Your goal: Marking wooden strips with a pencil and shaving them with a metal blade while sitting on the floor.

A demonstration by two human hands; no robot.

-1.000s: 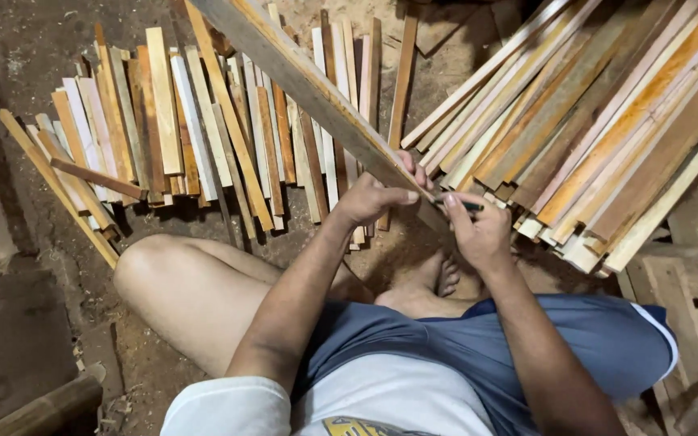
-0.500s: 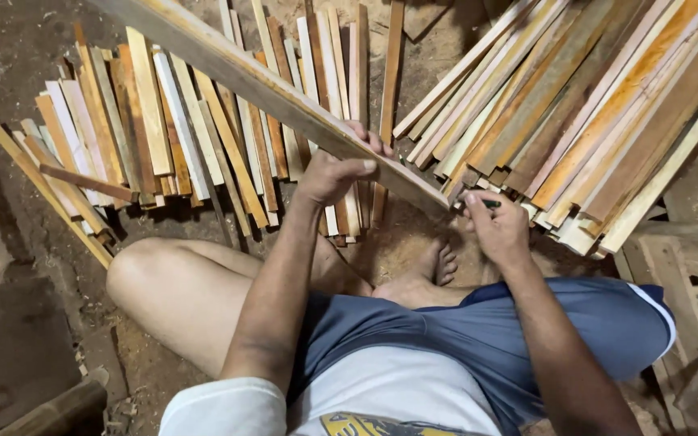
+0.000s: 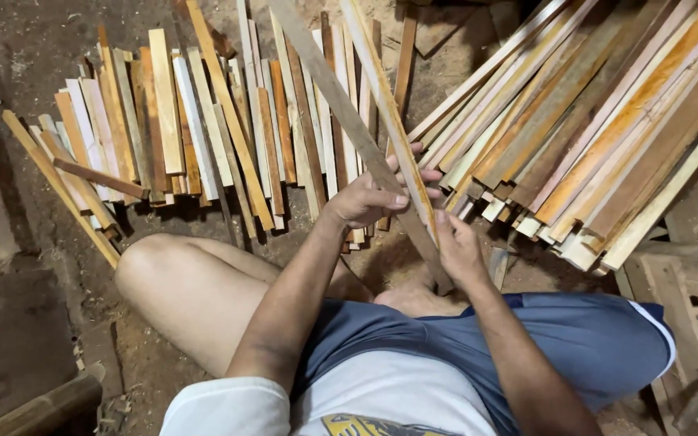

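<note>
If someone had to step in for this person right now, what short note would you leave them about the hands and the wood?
Left hand: gripping a long grey wooden slat that slants up and away.
Right hand: holding the near ends of the grey slat and of a second, orange-streaked slat.
Sorted so far: a row of shorter slats lies side by side on the dirt floor to the left.
Left to go: a big heap of longer slats on the right.
The person sits on the floor, knee bent.
</note>
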